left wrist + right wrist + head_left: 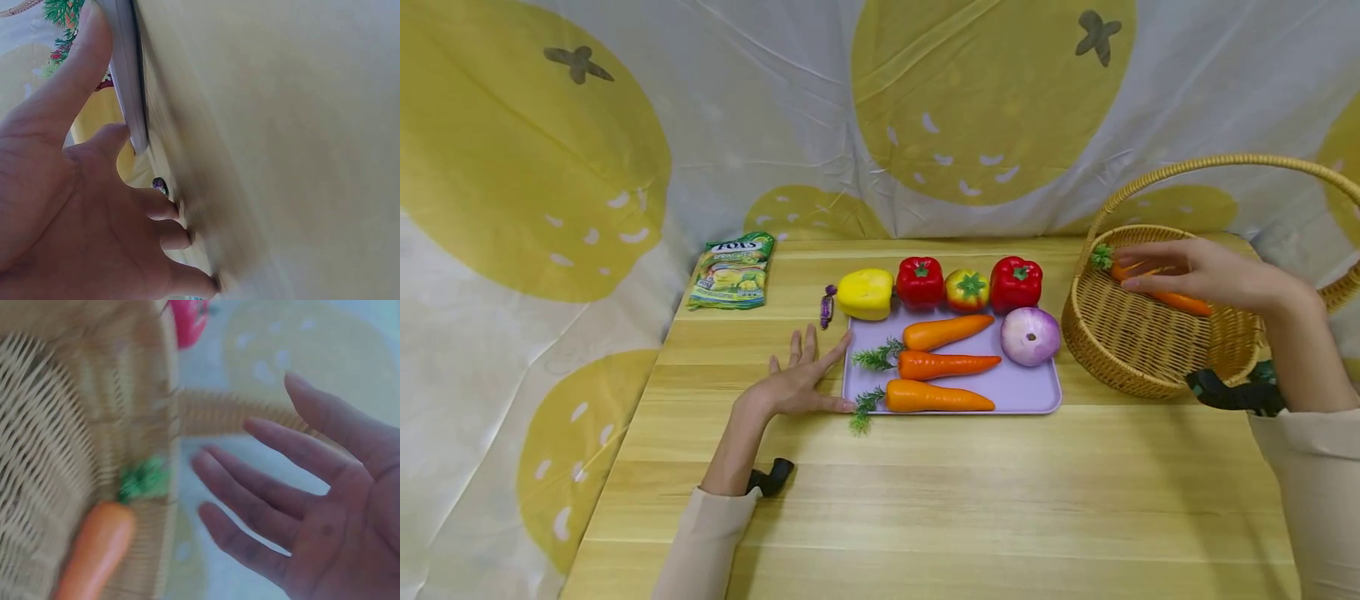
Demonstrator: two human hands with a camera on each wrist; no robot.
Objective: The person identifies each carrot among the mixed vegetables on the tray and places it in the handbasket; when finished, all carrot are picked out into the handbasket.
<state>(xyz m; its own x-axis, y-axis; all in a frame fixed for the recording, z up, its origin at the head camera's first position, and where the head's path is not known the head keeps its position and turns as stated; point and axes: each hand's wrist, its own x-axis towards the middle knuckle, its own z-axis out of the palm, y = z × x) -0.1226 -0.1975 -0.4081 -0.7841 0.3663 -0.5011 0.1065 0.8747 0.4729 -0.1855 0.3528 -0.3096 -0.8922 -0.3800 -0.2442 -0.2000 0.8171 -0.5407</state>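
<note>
My left hand [793, 383] is spread at the left edge of the lilac tray [1030, 400], thumb and index finger at its rim, other fingertips on the table. Three carrots [940, 396] with green tops lie on the tray beside a purple onion [1030, 337]. Over the wicker basket [1101, 367] is my right hand [1217, 271], its fingers extended and nothing held. Beneath it, inside the basket, one carrot [100, 550] lies along the far side, partly covered by the hand in the head view.
Along the tray's back edge stand a yellow pepper [865, 294], two red peppers [920, 283] and a yellow-red tomato-like vegetable [967, 290]. A purple-wrapped candy [827, 307] and a green candy bag [733, 271] lie to the left. The basket's tall handle [1210, 162] arches over it.
</note>
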